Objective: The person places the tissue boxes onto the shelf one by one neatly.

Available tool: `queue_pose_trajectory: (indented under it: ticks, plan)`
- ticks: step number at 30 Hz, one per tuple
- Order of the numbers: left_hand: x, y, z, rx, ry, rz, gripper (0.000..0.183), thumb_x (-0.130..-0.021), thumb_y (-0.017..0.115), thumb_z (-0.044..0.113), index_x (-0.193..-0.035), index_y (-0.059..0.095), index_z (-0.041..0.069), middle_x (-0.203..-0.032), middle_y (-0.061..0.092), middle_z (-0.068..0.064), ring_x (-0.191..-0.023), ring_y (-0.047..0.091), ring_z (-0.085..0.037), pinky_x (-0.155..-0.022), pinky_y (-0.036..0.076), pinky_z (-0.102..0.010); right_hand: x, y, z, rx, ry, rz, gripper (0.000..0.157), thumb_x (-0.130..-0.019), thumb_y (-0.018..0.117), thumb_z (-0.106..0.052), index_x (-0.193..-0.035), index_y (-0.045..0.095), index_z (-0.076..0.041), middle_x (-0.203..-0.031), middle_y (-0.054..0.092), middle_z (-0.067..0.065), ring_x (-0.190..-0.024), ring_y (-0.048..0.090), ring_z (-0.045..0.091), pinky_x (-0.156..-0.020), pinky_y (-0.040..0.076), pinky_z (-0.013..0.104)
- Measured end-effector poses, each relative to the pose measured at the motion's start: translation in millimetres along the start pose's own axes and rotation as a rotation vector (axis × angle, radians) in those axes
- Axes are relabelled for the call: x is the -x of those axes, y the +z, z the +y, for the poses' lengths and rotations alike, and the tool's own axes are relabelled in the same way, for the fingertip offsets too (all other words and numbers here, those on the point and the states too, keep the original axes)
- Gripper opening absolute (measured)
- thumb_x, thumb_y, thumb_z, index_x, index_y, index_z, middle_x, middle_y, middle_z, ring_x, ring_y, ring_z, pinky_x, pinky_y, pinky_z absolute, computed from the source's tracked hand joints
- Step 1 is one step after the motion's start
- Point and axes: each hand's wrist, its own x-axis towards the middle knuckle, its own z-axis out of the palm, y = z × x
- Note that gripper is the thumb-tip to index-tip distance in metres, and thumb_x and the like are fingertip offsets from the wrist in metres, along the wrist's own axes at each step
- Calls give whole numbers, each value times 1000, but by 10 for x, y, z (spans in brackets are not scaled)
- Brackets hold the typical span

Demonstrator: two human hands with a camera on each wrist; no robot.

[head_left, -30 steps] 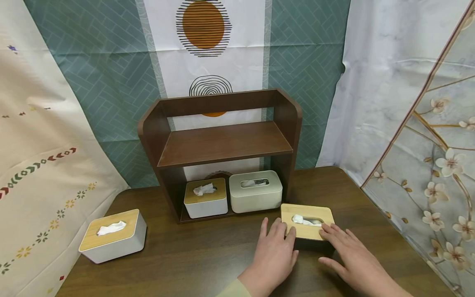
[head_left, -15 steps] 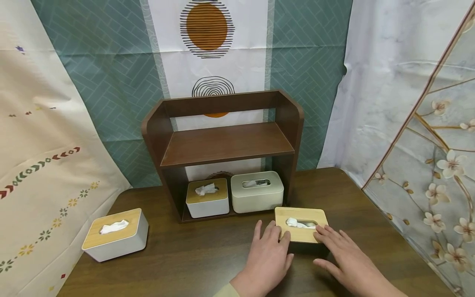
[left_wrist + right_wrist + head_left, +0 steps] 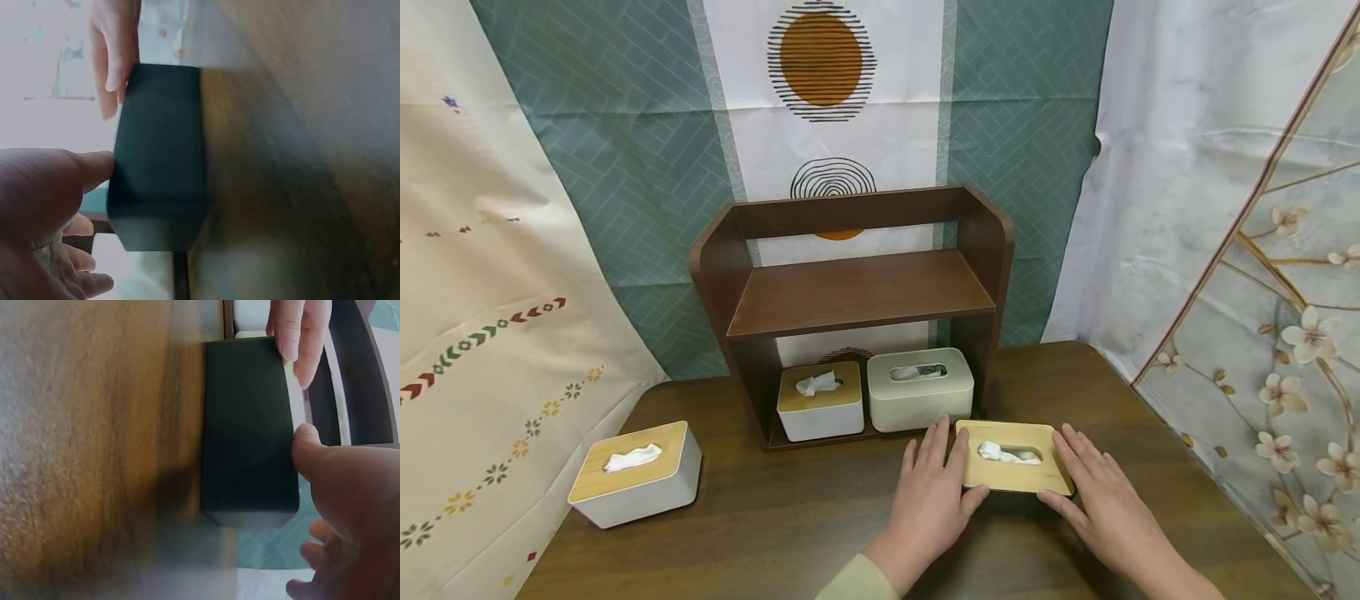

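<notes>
A tissue box with a pale wooden lid (image 3: 1011, 479) and dark body (image 3: 162, 144) stands on the table, a white tissue (image 3: 992, 451) in its slot. My left hand (image 3: 927, 504) lies along the box's left end, thumb at the front left corner of the lid. At the opposite end is my right hand (image 3: 1108, 508), its thumb by the front right corner. The fingers of both hands are mostly straight. In the right wrist view the dark front (image 3: 250, 431) of the box shows, with my right thumb (image 3: 307, 450) at its upper edge.
Behind stands a brown two-tier shelf (image 3: 861, 287). Its lower tier holds a white tissue box with a wooden lid (image 3: 820, 408) and a cream tissue box (image 3: 921, 400). Another wooden-lidded white tissue box (image 3: 636, 475) sits at the table's left. Patterned cloths (image 3: 625, 167) hang around the table.
The dark tissue box first shifted left and slightly nearer. My fingers have since moved from the top of its lid to its two ends, with the thumbs at the front corners.
</notes>
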Motion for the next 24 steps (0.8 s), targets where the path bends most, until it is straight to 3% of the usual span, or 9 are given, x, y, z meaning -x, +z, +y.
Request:
queue_pose_trajectory:
  ticks: [5, 12, 24]
  plan:
    - [-15, 67, -19, 86, -44, -46, 80, -104, 76, 52, -164, 51, 6, -172, 40, -26, -156, 45, -41, -122, 40, -62, -8, 41, 31, -28, 46, -32, 85, -102, 81, -41, -165, 45, 2, -168, 40, 34, -150, 43, 56, -115, 35, 77]
    - [-11, 94, -11, 97, -54, -92, 77, -105, 73, 53, -163, 53, 6, -166, 49, -26, -155, 46, -42, -124, 38, -60, 19, 77, 60, -72, 92, -94, 84, -104, 78, -44, -166, 44, 2, -167, 41, 35, -150, 43, 57, -116, 33, 78]
    - [-12, 101, -7, 61, -37, -105, 75, -105, 75, 50, -161, 54, 5, -151, 66, -20, -144, 59, -42, -122, 41, -61, 51, 146, 66, -76, 38, -47, 77, -103, 80, -32, -161, 48, 7, -160, 50, 36, -146, 52, 53, -112, 39, 77]
